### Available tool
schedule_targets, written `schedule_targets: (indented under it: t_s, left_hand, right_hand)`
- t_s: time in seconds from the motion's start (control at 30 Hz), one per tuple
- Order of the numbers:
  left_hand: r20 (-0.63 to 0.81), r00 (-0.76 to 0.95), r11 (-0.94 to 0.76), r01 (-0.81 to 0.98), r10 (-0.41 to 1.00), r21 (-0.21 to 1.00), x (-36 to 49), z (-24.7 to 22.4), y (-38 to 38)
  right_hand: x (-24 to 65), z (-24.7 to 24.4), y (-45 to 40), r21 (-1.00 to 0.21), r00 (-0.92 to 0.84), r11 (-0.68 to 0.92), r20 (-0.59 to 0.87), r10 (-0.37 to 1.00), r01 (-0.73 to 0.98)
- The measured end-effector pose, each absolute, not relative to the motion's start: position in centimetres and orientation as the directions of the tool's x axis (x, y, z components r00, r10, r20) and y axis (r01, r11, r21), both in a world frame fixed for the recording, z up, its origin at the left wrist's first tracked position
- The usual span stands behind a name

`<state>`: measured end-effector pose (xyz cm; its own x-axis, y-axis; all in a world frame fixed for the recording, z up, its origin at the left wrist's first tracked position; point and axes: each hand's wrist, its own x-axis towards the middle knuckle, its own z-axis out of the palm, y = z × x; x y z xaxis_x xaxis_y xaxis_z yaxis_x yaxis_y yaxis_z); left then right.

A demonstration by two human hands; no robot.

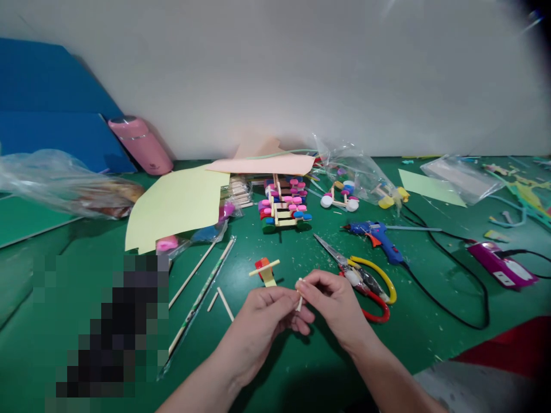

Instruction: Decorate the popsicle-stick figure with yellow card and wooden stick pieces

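Note:
My left hand (275,310) and my right hand (329,301) meet near the front middle of the green table. Between their fingertips is a short pale stick (299,302), pinched upright by both. Fingers cover part of it. Just behind my left hand lies a small red piece (263,265) with a yellow strip and a thin stick across it. Scissors (353,275) with red and yellow handles lie beyond my right hand. Left of my hands are loose thin sticks (225,304) and a long wrapped stick (202,292).
Small stick-built cars (284,209) stand stacked at the middle back, another car (340,198) beside them. A blue glue gun (379,236) trails its black cord to a purple power strip (501,264). Yellow paper (181,203) and a pink bottle (142,146) are at left.

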<state>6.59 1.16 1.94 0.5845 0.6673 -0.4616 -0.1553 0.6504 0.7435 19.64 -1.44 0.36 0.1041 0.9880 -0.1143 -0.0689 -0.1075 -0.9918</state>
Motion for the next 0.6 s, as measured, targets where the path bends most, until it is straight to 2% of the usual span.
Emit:
schedule_targets:
  t_s: [0.23,0.6]
  left_hand:
    - [-0.449,0.618,0.655,-0.146,0.646,0.741,6.35,1.92,1.45]
    - [-0.426,0.614,0.637,-0.166,0.664,0.753,6.56,1.82,1.43]
  right_hand:
    - [19.62,0.44,-1.46,-0.988,0.133,-0.128,-0.138,0.981,-0.085]
    - [19.41,0.76,-1.36,-0.994,0.142,-0.093,-0.101,0.985,-0.060]
